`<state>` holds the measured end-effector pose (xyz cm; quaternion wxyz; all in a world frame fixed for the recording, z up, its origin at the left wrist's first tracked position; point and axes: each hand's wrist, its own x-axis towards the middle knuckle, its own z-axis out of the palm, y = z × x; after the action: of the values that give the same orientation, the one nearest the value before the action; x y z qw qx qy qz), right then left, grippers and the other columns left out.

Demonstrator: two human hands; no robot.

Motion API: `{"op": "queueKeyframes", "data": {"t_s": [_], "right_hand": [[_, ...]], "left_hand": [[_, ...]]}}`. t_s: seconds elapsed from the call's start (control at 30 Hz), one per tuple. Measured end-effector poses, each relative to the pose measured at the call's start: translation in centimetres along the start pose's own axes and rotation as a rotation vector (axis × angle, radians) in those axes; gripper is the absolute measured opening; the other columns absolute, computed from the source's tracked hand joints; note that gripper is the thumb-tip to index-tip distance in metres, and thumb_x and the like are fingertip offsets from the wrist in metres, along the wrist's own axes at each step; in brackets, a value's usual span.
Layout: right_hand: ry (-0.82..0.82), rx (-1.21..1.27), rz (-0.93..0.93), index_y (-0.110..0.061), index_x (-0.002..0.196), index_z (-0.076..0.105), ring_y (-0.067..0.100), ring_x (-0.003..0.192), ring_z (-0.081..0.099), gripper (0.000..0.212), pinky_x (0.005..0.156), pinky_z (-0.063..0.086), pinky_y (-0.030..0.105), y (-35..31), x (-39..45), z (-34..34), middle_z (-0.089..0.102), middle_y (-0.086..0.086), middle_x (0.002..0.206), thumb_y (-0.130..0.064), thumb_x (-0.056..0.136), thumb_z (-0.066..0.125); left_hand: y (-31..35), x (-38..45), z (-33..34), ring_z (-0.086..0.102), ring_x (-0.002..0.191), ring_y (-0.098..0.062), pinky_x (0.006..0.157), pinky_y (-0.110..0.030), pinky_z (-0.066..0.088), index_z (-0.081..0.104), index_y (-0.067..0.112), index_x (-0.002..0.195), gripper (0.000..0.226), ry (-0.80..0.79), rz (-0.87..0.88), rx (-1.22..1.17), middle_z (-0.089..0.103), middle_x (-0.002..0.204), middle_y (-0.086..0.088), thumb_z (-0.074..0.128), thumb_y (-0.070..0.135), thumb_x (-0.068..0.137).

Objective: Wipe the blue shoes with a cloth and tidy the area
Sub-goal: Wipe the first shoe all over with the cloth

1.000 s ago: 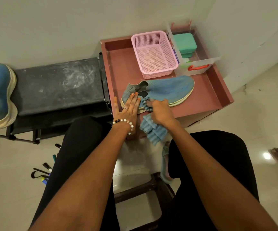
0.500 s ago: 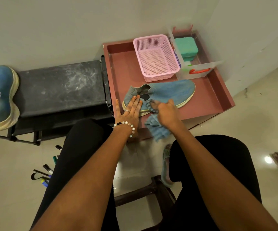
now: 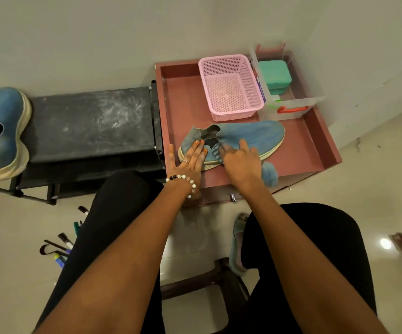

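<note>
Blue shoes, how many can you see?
2. One blue shoe lies in the red tray, with the left hand flat on its heel and the right hand wiping with the cloth. The other shoe sits on the black rack, far left.

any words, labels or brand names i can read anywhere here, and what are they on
No text here can be read.
Printed label on the side of the clear plastic box, next to the pink basket: print is there, too small and blurred to read.
Blue shoe on the tray, blue shoe on the black rack, markers on the floor: no legible marking.
</note>
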<state>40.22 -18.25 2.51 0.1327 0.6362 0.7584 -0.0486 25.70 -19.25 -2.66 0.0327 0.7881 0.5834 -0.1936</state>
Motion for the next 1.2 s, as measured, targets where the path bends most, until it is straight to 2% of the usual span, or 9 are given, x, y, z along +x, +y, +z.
{"op": "queueKeyframes", "data": {"t_s": [0.1, 0.23, 0.4, 0.53, 0.67, 0.73, 0.9, 1.07, 1.2], "right_hand": [[0.004, 0.018, 0.041, -0.014, 0.141, 0.039, 0.029, 0.135, 0.024, 0.043, 0.093, 0.035, 0.038, -0.9, -0.1, -0.3, 0.037, -0.002, 0.148, -0.019, 0.1, 0.029], [-0.133, 0.19, -0.016, -0.012, 0.139, 0.04, 0.031, 0.125, 0.036, 0.042, 0.095, 0.041, 0.038, -0.1, -0.4, -1.4, 0.05, 0.016, 0.131, -0.011, 0.097, 0.037], [-0.106, 0.075, 0.065, -0.019, 0.136, 0.044, 0.03, 0.129, 0.032, 0.042, 0.09, 0.039, 0.038, 0.4, -0.3, -1.2, 0.057, 0.009, 0.126, -0.02, 0.094, 0.049], [-0.04, 0.074, 0.056, -0.012, 0.136, 0.043, 0.029, 0.13, 0.029, 0.039, 0.093, 0.035, 0.038, -1.7, -0.7, -0.9, 0.044, 0.001, 0.141, -0.02, 0.1, 0.031], [-0.194, 0.249, 0.048, -0.015, 0.136, 0.046, 0.031, 0.12, 0.04, 0.04, 0.096, 0.041, 0.038, 1.2, 0.0, -1.5, 0.053, 0.014, 0.124, -0.013, 0.096, 0.042], [-0.185, 0.141, 0.09, -0.018, 0.132, 0.049, 0.028, 0.124, 0.036, 0.037, 0.092, 0.04, 0.037, 1.8, 0.0, -1.5, 0.057, 0.01, 0.122, -0.017, 0.095, 0.045], [-0.079, 0.053, 0.188, -0.01, 0.137, 0.043, 0.029, 0.132, 0.028, 0.041, 0.098, 0.033, 0.04, -0.4, -0.4, -0.5, 0.038, 0.001, 0.146, -0.018, 0.1, 0.027], [-0.195, 0.241, -0.015, -0.013, 0.139, 0.04, 0.032, 0.121, 0.038, 0.044, 0.1, 0.034, 0.035, 0.3, -0.1, -1.6, 0.047, 0.009, 0.137, -0.014, 0.095, 0.046], [-0.181, 0.165, 0.085, -0.021, 0.139, 0.042, 0.031, 0.127, 0.033, 0.043, 0.097, 0.037, 0.037, 1.1, 0.0, -1.7, 0.052, 0.011, 0.132, -0.016, 0.096, 0.044]], "left_hand": [[-0.1, 0.1, 0.3, -0.026, 0.143, -0.016, 0.096, -0.071, -0.019, -0.02, 0.012, 0.148, 0.105, 0.021, 0.014, 0.049, -0.029, 0.155, -0.001, 0.055, 0.046, 0.084], [-0.2, 0.1, 0.6, -0.019, 0.145, -0.016, 0.103, -0.073, -0.008, -0.02, 0.011, 0.147, 0.085, 0.071, 0.02, 0.07, -0.023, 0.157, -0.002, 0.041, 0.038, 0.095], [0.2, 0.0, 0.5, -0.026, 0.142, -0.014, 0.104, -0.073, -0.009, -0.028, 0.012, 0.144, 0.104, 0.038, -0.032, 0.027, -0.03, 0.155, 0.0, 0.054, 0.04, 0.087], [0.0, -0.2, -0.6, -0.03, 0.141, -0.017, 0.09, -0.071, -0.024, -0.028, 0.01, 0.144, 0.125, -0.027, 0.018, 0.057, -0.035, 0.152, -0.003, 0.063, 0.06, 0.076], [0.1, -0.5, -1.0, -0.029, 0.141, -0.017, 0.096, -0.071, -0.018, -0.028, 0.01, 0.144, 0.111, -0.047, 0.009, 0.042, -0.034, 0.152, -0.003, 0.057, 0.049, 0.083], [0.1, -0.7, -1.3, -0.03, 0.141, -0.017, 0.098, -0.071, -0.017, -0.027, 0.011, 0.145, 0.111, -0.059, 0.011, 0.021, -0.035, 0.152, -0.003, 0.059, 0.044, 0.083], [0.1, -0.5, -1.3, -0.032, 0.14, -0.017, 0.099, -0.071, -0.017, -0.029, 0.012, 0.144, 0.124, -0.087, 0.013, 0.013, -0.038, 0.151, -0.002, 0.07, 0.04, 0.075], [0.1, -0.1, -0.2, -0.026, 0.142, -0.015, 0.108, -0.07, -0.004, -0.028, 0.014, 0.145, 0.093, 0.006, -0.002, -0.001, -0.032, 0.154, 0.002, 0.048, 0.036, 0.094], [0.2, -0.6, -1.0, -0.029, 0.141, -0.016, 0.099, -0.071, -0.016, -0.024, 0.011, 0.146, 0.108, -0.04, 0.013, 0.014, -0.033, 0.153, -0.002, 0.06, 0.036, 0.083]]}}
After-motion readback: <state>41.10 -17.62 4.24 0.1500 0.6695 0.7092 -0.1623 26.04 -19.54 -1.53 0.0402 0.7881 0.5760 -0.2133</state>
